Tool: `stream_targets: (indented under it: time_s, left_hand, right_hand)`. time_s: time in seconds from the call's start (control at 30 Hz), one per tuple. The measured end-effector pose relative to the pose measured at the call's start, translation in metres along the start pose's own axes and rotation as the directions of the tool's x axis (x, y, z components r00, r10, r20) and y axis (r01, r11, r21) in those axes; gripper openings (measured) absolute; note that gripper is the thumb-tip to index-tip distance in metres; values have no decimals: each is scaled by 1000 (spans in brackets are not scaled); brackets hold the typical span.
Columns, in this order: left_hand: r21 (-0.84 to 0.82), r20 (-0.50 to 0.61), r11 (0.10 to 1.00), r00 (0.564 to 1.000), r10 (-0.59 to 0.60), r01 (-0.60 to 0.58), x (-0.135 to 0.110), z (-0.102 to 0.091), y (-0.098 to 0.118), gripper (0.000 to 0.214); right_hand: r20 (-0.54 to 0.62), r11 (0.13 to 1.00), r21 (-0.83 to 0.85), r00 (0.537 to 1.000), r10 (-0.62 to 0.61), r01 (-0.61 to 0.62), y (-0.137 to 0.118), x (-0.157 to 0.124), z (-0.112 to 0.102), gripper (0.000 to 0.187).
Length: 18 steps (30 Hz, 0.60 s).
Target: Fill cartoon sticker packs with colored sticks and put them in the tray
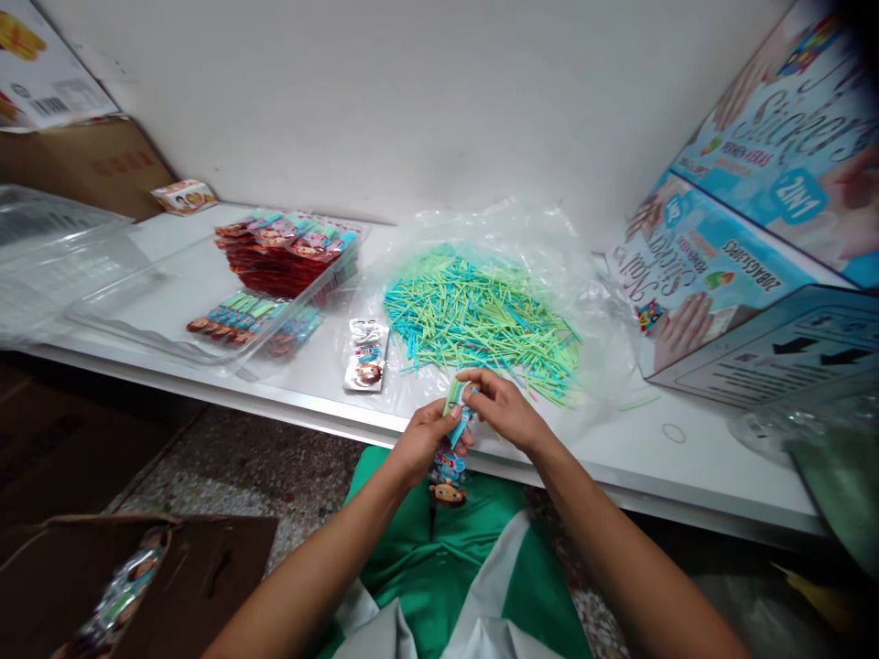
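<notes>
At the table's front edge, my left hand pinches a small printed packet that hangs down over my lap, a cartoon face at its lower end. Green and blue sticks show at the packet's top between both hands. My right hand closes its fingers on that same upper end. Whether the sticks are inside the packet or against it, I cannot tell. Just beyond lies a heap of thin green and blue sticks on a clear plastic bag. Left of it rests a silver printed packet.
A clear plastic tray on the left holds stacked packets. Printed boxes stand at the right, near a rubber band. Down on the left is an open carton with packets in it. A wall rises behind.
</notes>
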State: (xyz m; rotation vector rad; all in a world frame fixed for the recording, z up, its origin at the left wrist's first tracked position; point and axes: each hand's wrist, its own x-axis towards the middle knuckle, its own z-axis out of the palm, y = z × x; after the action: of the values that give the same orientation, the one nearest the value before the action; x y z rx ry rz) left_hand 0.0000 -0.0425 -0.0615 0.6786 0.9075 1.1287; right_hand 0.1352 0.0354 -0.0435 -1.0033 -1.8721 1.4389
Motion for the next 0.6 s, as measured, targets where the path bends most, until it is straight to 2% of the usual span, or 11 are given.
stream_targets:
  time_s: [0.23, 0.43, 0.53, 0.6]
  left_hand:
    - [-40, 52, 999, 999, -9, 11, -2, -2, 0, 31]
    - [-24, 72, 1000, 997, -8, 10, -2, -1, -2, 31]
    - [-11, 57, 1000, 998, -2, 2, -1, -2, -2, 31]
    - [-11, 53, 1000, 999, -6, 6, -1, -2, -2, 31]
  right_hand:
    - [81, 998, 48, 996, -49, 45, -7, -1, -2, 17]
    - [49, 995, -74, 997, -60, 64, -7, -1, -1, 4]
    - [5, 997, -57, 998, -58, 58, -5, -2, 1, 14]
    - [17, 998, -22, 999, -51, 52, -5, -3, 2, 20]
